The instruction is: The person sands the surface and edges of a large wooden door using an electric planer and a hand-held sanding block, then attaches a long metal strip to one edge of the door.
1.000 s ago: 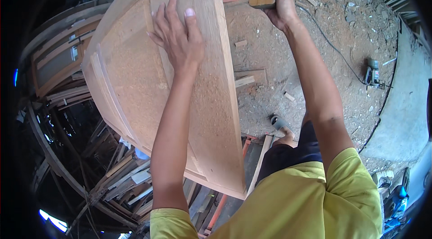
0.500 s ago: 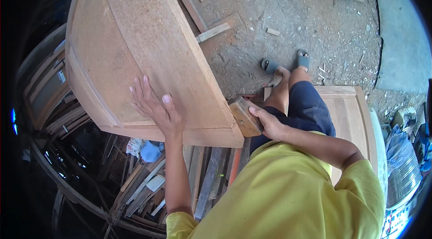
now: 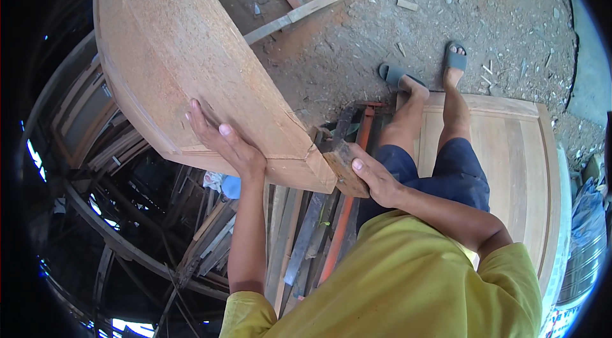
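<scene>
A large framed wooden panel (image 3: 210,77), like a door, is in front of me on the left, its broad edge facing up and right. My left hand (image 3: 226,143) lies on its face close to the near corner, fingers stretched out and thumb raised. My right hand (image 3: 376,179) is wrapped round a worn wooden block (image 3: 344,171) with a darker upper end. The block is up against the panel's edge by that near corner. Its underside is hidden, and I cannot tell whether it is a plain block or a wooden plane.
Below the panel lie several timber strips (image 3: 296,236) and an orange bar (image 3: 338,236). Another wooden panel (image 3: 510,166) lies by my legs on the right. Scraps and a wooden frame piece (image 3: 293,16) are on the dirt floor (image 3: 357,51). Dark clutter fills the left.
My view has shifted, so the floor and the second panel sit differently in it. The block is turned more upright at the panel's corner. My left hand stays on the panel.
</scene>
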{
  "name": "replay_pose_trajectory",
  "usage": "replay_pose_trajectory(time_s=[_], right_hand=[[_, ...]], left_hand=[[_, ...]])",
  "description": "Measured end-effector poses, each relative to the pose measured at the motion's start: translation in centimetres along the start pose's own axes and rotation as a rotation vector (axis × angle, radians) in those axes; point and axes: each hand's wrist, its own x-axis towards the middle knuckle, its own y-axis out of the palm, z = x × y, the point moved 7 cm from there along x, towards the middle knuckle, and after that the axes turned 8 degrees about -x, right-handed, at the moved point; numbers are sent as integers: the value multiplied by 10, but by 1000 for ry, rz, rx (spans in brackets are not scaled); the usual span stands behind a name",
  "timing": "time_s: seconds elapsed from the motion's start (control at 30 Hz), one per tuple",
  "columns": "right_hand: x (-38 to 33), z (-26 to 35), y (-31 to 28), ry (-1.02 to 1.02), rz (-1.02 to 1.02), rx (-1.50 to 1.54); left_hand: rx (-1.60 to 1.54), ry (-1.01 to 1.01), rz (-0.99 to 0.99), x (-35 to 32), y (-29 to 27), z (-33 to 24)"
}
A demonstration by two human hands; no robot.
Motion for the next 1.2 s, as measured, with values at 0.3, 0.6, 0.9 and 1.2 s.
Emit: replay_pose_trajectory(time_s=[0.3,0.6,0.9,1.2], right_hand=[[6,-6,7,-49,-18,-31],[12,-21,9,-83,0,-13],[50,3,3,-134,-143,-21],[23,1,8,-34,-78,-152]], left_hand=[[-63,-26,45,1,3,7],[-60,-30,58,0,5,8],[-19,7,48,1,5,5],[-47,-17,23,-1,5,10]])
